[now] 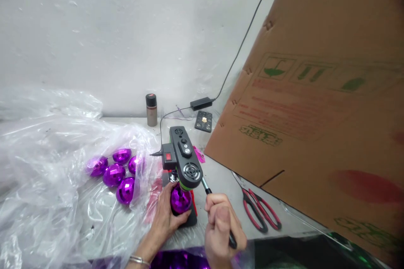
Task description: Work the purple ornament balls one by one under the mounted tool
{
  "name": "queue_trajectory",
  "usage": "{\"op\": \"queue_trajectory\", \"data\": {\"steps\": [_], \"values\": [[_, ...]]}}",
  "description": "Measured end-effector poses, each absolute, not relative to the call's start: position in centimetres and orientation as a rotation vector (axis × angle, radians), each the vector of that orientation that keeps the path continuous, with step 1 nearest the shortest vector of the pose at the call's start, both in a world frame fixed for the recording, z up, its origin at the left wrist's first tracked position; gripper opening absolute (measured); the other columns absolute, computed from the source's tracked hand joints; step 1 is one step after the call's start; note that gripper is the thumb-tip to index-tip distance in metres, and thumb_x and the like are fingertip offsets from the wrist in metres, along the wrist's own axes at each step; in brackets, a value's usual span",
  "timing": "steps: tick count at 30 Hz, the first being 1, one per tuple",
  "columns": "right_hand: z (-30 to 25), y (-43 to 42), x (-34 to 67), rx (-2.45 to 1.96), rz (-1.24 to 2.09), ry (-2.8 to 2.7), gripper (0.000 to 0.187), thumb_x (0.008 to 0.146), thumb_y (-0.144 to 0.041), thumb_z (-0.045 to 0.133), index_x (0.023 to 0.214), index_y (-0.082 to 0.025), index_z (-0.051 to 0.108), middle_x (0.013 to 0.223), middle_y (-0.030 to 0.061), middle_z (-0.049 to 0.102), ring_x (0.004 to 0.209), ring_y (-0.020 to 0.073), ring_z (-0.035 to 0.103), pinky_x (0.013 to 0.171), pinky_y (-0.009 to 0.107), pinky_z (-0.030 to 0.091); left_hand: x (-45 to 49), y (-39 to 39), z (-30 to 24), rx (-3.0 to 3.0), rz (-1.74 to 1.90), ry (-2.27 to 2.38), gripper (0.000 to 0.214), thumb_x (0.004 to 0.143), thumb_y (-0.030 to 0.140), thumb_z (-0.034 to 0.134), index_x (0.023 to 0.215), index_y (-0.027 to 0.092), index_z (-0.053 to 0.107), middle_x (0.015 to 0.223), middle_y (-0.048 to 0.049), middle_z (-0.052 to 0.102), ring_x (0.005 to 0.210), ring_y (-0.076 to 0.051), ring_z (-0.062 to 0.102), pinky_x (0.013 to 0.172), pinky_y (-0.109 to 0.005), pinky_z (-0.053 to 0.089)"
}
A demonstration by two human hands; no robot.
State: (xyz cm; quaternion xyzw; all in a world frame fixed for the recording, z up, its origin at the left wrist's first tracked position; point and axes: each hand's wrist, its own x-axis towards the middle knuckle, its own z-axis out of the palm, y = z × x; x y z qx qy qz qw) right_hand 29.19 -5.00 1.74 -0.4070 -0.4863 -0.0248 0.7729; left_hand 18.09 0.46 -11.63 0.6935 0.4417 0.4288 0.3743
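Observation:
My left hand [168, 209] curls around a shiny purple faceted ball [181, 201], holding it under the front end of a small black machine [185, 155] with green edging and a red switch. The machine stands on a dark base with a red part beside the ball. Closed in a fist, my right hand [222, 225] grips the black-handled lever [207, 190] whose metal rod runs up to the machine's right side. Whether the ball touches the machine's head is hard to see. Several more purple balls [114, 175] lie on the left among clear plastic.
Clear plastic sheeting [41, 176] covers the table's left side. A large cardboard box [299, 113] leans in from the right, with red-handled scissors [259, 210] beside it. Behind are a bottle [152, 111], a power adapter [202, 104] with its cable, and a dark card [203, 121].

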Motion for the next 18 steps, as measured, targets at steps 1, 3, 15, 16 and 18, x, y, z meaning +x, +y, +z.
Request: {"op": "queue_trajectory", "data": {"steps": [1, 3, 15, 16, 18], "values": [[1.6, -5.0, 29.2, -0.876, -0.047, -1.052, 0.037, 0.107, -0.013, 0.048, 0.071, -0.021, 0.047, 0.061, -0.0044, 0.044, 0.061, 0.0128, 0.053, 0.058, 0.028, 0.038, 18.1, 0.5, -11.6, 1.779, 1.100, 1.130, 0.078, 0.070, 0.031, 0.083, 0.141, 0.020, 0.053, 0.138, -0.0173, 0.068, 0.126, -0.040, 0.067, 0.109, -0.063, 0.052], [1.2, -5.0, 29.3, -0.878, -0.022, -1.048, 0.036, 0.107, -0.014, 0.048, 0.071, -0.021, 0.048, 0.061, -0.0043, 0.046, 0.062, 0.0127, 0.054, 0.058, 0.027, 0.039, 18.1, 0.5, -11.6, 1.787, 1.102, 1.130, 0.077, 0.070, 0.031, 0.082, 0.141, 0.020, 0.054, 0.138, -0.0168, 0.068, 0.126, -0.039, 0.067, 0.108, -0.063, 0.053], [0.5, -5.0, 29.2, -0.893, 0.001, -1.008, 0.040, 0.109, -0.020, 0.045, 0.069, -0.022, 0.046, 0.063, -0.0036, 0.048, 0.061, 0.0127, 0.052, 0.054, 0.027, 0.035, 18.1, 0.4, -10.8, 1.833, 1.061, 1.180, 0.076, 0.069, 0.031, 0.082, 0.139, 0.019, 0.056, 0.135, -0.0178, 0.070, 0.124, -0.040, 0.068, 0.107, -0.064, 0.055], [0.6, -4.9, 29.1, -0.890, -0.002, -1.008, 0.041, 0.109, -0.020, 0.045, 0.068, -0.022, 0.046, 0.062, -0.0039, 0.047, 0.061, 0.0124, 0.052, 0.054, 0.026, 0.036, 18.2, 0.4, -10.8, 1.838, 1.065, 1.179, 0.076, 0.069, 0.030, 0.082, 0.139, 0.019, 0.056, 0.135, -0.0177, 0.070, 0.123, -0.040, 0.069, 0.107, -0.063, 0.055], [0.8, -4.8, 29.0, -0.880, -0.012, -1.007, 0.041, 0.109, -0.021, 0.045, 0.068, -0.022, 0.045, 0.061, -0.0046, 0.045, 0.060, 0.0122, 0.051, 0.054, 0.026, 0.036, 18.2, 0.4, -10.7, 1.847, 1.073, 1.175, 0.076, 0.068, 0.030, 0.082, 0.139, 0.018, 0.056, 0.134, -0.0174, 0.071, 0.123, -0.039, 0.069, 0.106, -0.062, 0.056]]}}
